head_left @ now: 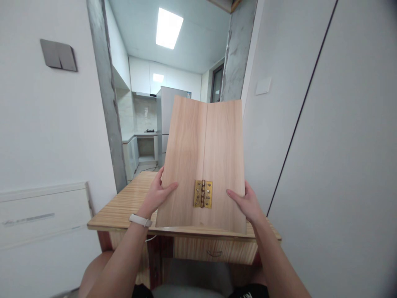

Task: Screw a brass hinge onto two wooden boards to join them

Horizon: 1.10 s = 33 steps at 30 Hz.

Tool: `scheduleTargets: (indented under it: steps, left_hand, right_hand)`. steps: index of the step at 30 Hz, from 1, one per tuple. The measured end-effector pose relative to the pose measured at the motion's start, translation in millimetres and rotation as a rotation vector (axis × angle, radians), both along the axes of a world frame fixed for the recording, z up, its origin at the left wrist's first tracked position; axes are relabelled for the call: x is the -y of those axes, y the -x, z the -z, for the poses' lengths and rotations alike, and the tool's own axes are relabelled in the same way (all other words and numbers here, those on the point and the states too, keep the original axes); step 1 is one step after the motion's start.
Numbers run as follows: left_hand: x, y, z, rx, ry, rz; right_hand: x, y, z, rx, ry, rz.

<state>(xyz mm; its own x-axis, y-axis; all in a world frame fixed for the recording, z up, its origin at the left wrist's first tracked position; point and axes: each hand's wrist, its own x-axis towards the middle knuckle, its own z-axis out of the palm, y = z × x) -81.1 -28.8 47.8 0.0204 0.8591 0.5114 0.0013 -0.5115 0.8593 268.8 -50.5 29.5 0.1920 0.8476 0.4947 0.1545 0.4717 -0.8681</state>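
Two light wood boards, a left board [184, 145] and a right board [223, 145], stand tilted up side by side at a slight angle to each other. A brass hinge [203, 194] spans their seam near the lower end; screw heads show in some of its holes. My left hand [158, 192] grips the left board's outer edge, thumb on the front face, fingers mostly hidden behind. On the opposite side my right hand [248, 200] holds the right board's outer edge the same way. The boards' bottom edge is at the front of the wooden desk [124, 203].
Below the desktop is a drawer [214, 250] with a curved handle. A white wall stands close on the left, and a white panel [310, 145] with a dark seam on the right. Beyond the desk, a kitchen holds a fridge [170, 109] and a stove [150, 131].
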Motion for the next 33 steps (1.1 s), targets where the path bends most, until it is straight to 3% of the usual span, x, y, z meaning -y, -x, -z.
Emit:
scheduleTargets:
  steps: [6,10,17,21,24,28,33]
  left_hand:
    - [1,1,6.7,0.092,0.07,0.093]
    - [0,3,8.8,0.107,0.074,0.098]
    - [-1,-4,2.9,-0.031,-0.053,-0.116]
    - [9,-37,1.6,-0.157,-0.112,-0.348]
    - [21,-67,3.5,-0.241,-0.047,-0.445]
    - [30,-86,8.8,-0.335,0.019,-0.482]
    - [22,-65,10.3,-0.309,-0.06,-0.478]
  right_hand:
    - [-4,-8,9.2,-0.162,0.118,-0.184]
    - [-4,-7,10.2,-0.17,0.146,-0.193]
    - [-2,13,-6.8,0.038,-0.024,0.055]
    - [-1,47,-8.3,0.269,-0.02,0.338]
    - [2,83,-0.5,0.44,0.08,0.501]
    - [4,114,11.9,0.553,0.13,0.583]
    - [-1,95,13.4,0.471,0.06,0.557]
